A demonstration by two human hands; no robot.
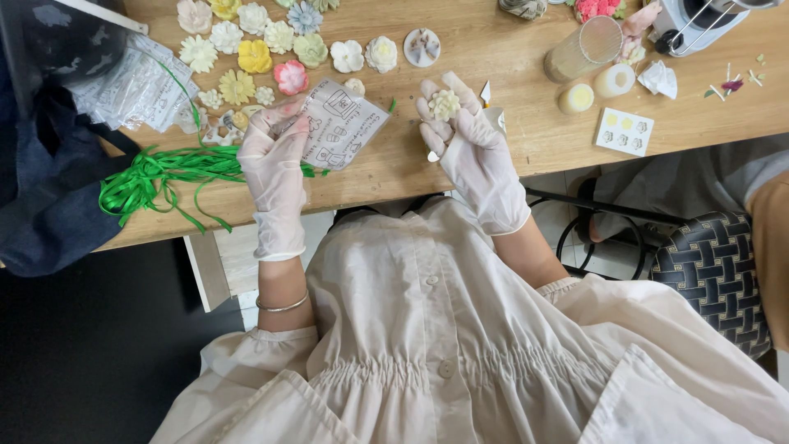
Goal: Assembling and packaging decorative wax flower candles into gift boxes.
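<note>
A small pale flower-shaped piece [445, 104] is cradled on the upturned fingers of the right hand [470, 152], fingers curled loosely under it rather than clamped, apparently so the moulded petals are not crushed and the face stays visible. A clear printed bag [339, 123] is pinched at its near edge by the left hand [273, 156], thumb against fingers, mouth end turned toward the right hand; held that way it sits level with the flower piece and just beside it. Both hands are gloved in white, held apart, raised just over the table edge [386, 177]. Under the left wrist a bundle of green ribbon [156, 177] is trailed along the edge, within reach. Beyond the left hand, rows of finished flower pieces [246, 49] in white, yellow, pink and green are laid out flat and separated, none touching much, probably to keep surfaces unmarked. Further left, a stack of clear bags [136, 82] is kept. Beyond the right hand: a round disc with a pale motif [422, 47], and further right a tan cylinder [582, 51], two round yellow-topped pieces [593, 89] and a white sheet with small shapes [624, 131], all well apart from the hands.
</note>
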